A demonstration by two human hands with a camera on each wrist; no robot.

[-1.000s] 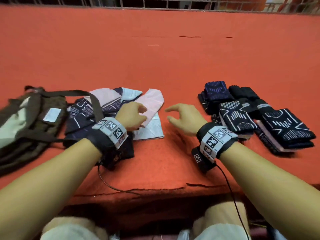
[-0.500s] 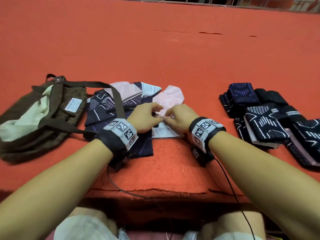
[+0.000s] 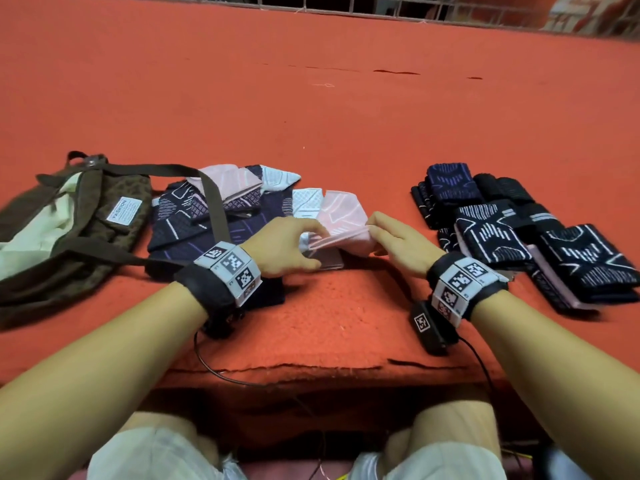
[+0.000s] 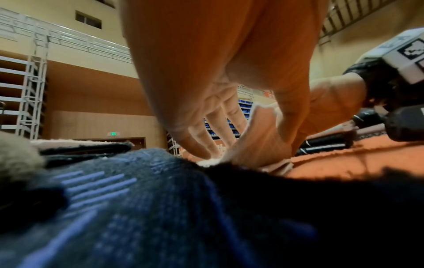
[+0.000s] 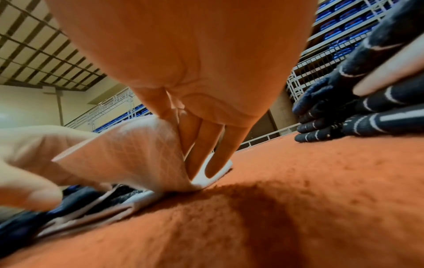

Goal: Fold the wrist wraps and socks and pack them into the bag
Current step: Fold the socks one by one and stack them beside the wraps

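A pink sock (image 3: 341, 220) lies at the centre of the orange mat, its near edge lifted. My left hand (image 3: 287, 245) pinches that edge on the left, and my right hand (image 3: 391, 242) pinches it on the right. In the left wrist view the pink sock (image 4: 257, 145) stands up between thumb and fingers. The right wrist view shows the sock (image 5: 128, 154) folded upward against my fingers (image 5: 206, 145). A brown shoulder bag (image 3: 69, 230) lies open at the left. Unfolded navy, pink and white socks (image 3: 214, 216) lie beside it, under its strap.
A pile of folded dark wrist wraps and socks (image 3: 519, 233) lies at the right of the mat. The mat's front edge (image 3: 311, 368) runs just below my wrists. A metal railing (image 3: 415, 8) borders the far side. Cables hang from both wrist bands.
Both hands came together over the pink sock, took hold of its near edge and lifted it. The head view has shifted, so the bag and piles sit lower in frame.
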